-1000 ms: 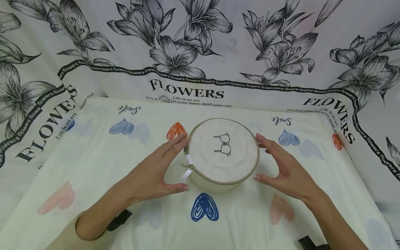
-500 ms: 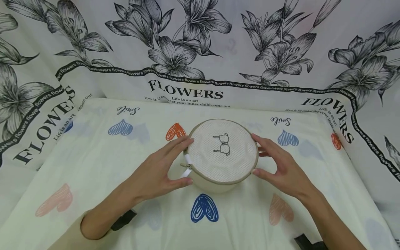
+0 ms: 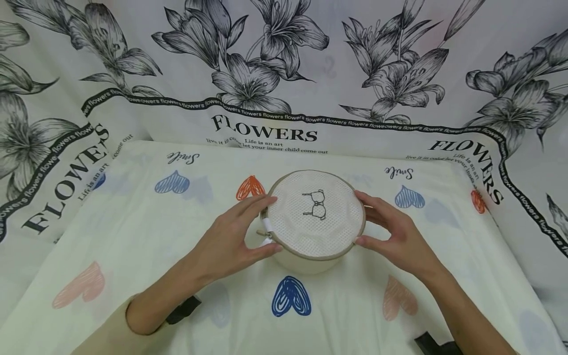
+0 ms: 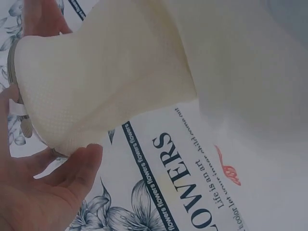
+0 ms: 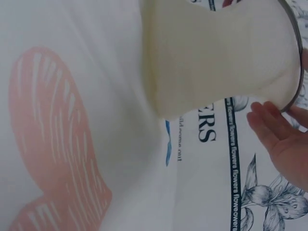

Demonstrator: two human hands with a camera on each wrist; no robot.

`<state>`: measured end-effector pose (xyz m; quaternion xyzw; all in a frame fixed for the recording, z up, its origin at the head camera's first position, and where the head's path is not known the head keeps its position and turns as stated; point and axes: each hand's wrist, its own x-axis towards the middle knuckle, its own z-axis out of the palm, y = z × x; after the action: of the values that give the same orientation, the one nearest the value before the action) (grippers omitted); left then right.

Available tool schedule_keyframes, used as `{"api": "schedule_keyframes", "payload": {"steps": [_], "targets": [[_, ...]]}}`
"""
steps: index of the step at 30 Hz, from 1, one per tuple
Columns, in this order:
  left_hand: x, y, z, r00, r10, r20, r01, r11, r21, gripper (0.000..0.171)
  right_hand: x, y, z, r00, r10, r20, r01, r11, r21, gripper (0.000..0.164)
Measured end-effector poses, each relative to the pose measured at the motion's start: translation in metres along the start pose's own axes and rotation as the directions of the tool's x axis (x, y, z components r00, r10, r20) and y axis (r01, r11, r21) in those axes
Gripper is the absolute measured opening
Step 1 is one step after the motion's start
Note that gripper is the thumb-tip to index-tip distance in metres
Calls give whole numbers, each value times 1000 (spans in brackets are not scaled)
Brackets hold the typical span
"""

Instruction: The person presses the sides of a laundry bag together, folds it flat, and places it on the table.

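A round, cream mesh bra laundry bag (image 3: 337, 231) stands upright on the covered table. Its lid bears a small bra drawing (image 3: 316, 205) and has a grey-brown zipped rim. My left hand (image 3: 230, 241) grips the left of the rim, fingers at the far side and thumb at the near side, beside the zipper pull (image 4: 26, 127). From the right, my right hand (image 3: 397, 231) holds the opposite side, thumb and fingers spread along the rim. Both wrist views show the bag's soft wall (image 5: 211, 62) pinched in at the middle above its wider base.
A cream cloth (image 3: 177, 315) printed with hearts covers the table. Behind and beside it hangs a white curtain (image 3: 328, 88) with black line flowers and lettering.
Both hands have come inward from just beside the bag and now hold its rim from each side. The bag itself has barely shifted.
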<state>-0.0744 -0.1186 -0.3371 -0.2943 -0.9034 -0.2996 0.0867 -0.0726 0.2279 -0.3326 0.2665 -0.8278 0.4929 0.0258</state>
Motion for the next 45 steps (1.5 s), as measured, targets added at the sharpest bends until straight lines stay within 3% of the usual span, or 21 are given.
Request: {"api": "schedule_keyframes", "payload": {"steps": [7, 18, 27, 34, 39, 45], "targets": [[3, 0, 5, 999, -34, -8, 34, 999, -30, 88, -1, 3, 1, 986, 163, 26, -165, 972, 167, 84], [8, -4, 9, 998, -52, -35, 50, 997, -51, 85, 1, 8, 3, 977, 213, 25, -213, 958, 194, 82], [8, -5, 13, 998, -66, 4, 66, 997, -48, 96, 0, 12, 7, 974, 215, 65, -224, 954, 201, 92], [8, -5, 15, 996, -89, -9, 88, 995, -45, 99, -3, 14, 6, 981, 178, 80, -189, 969, 161, 96], [7, -4, 13, 997, -70, -12, 69, 995, -68, 96, -3, 15, 6, 983, 165, 75, -176, 966, 189, 97], [7, -4, 14, 999, -42, 9, 42, 997, -71, 102, 1, 18, 8, 987, 137, 80, -146, 981, 124, 110]]}}
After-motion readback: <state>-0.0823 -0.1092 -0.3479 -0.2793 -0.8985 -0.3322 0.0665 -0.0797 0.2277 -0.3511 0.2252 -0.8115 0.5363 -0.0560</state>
